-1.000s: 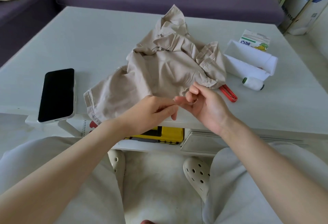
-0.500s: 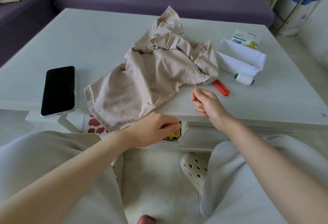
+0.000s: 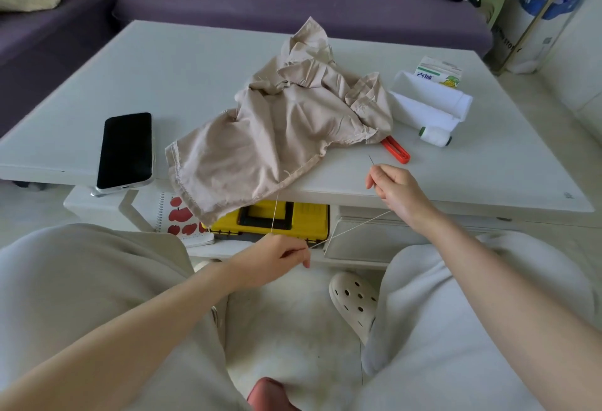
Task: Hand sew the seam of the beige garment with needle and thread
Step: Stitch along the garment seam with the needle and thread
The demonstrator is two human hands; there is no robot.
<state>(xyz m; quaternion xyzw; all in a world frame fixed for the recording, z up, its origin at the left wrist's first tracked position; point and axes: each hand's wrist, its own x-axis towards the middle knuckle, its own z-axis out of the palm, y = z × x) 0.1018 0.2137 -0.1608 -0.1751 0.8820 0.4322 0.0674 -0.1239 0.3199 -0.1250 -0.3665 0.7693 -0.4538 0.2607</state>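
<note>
Shows the beige garment [image 3: 277, 136] crumpled on the white tabletop [image 3: 182, 84], one hem hanging over the near edge. Pinches the needle [image 3: 371, 159] in the grip of the right hand [image 3: 397, 189]; pinches the thread [image 3: 351, 229] in the left hand [image 3: 277, 257] below. Places a phone [image 3: 125, 149] left of the garment, a spool [image 3: 435, 136] right.

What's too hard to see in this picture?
- Needle: head view, too thin to show its eye; right hand covers its lower end.
- Thread: head view, too fine to see where it meets the beige garment.
- Red tool: head view, far end tucked under the garment.
- Yellow box: head view, partly behind the garment's hanging corner.
</note>
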